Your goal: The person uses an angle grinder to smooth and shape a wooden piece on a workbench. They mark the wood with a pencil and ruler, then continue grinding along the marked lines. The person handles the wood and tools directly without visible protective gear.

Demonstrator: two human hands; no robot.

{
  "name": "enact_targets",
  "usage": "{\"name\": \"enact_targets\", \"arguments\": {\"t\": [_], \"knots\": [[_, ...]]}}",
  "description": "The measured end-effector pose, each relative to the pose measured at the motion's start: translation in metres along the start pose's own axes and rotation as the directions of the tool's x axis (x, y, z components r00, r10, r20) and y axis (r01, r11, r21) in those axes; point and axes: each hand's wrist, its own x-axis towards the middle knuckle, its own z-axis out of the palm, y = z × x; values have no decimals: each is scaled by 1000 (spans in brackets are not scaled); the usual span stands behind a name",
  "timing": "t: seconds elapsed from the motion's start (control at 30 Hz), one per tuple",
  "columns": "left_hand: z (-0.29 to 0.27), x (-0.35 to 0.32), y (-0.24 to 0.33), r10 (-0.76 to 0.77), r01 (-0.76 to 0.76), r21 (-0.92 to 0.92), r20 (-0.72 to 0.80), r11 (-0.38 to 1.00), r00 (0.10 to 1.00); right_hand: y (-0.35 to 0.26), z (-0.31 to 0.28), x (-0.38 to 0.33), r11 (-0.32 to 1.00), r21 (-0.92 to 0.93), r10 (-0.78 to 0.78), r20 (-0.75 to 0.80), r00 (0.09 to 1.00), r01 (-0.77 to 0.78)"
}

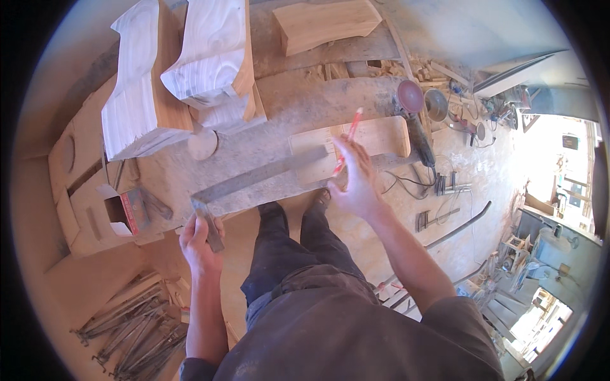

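My left hand (198,249) is closed around the short arm of a metal carpenter's square (248,180) at the workbench's near edge. The square's long blade reaches right across the bench, and its far end lies over a pale wooden block (384,137). Over that block, my right hand (357,184) pinches a red and white pencil (353,124), which slants between the fingers. The right fingers are close to the blade's far end; whether they touch it I cannot tell.
Large shaped timber pieces (130,95) stand at the bench's left, with another wood block (327,25) at the back. A small open box (124,213) sits front left. Metal clamps (136,336) lie piled on the floor. Cables and a dark power tool (419,141) are right of the block.
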Motion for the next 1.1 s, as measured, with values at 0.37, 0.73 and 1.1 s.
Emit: {"name": "enact_targets", "arguments": {"t": [0.37, 0.73, 1.1], "knots": [[-1, 72, -27, 161, 53, 837, -166, 545, 973, -7, 32, 2, 986, -148, -71, 66, 995, 80], [150, 120, -56, 236, -571, 813, 537, 111, 810, 5, 45, -12, 990, -10, 140, -14, 990, -140], [168, 107, -106, 80, -146, 404, 175, 903, 981, 7, 46, -11, 995, -9, 100, -69, 993, -101]]}}
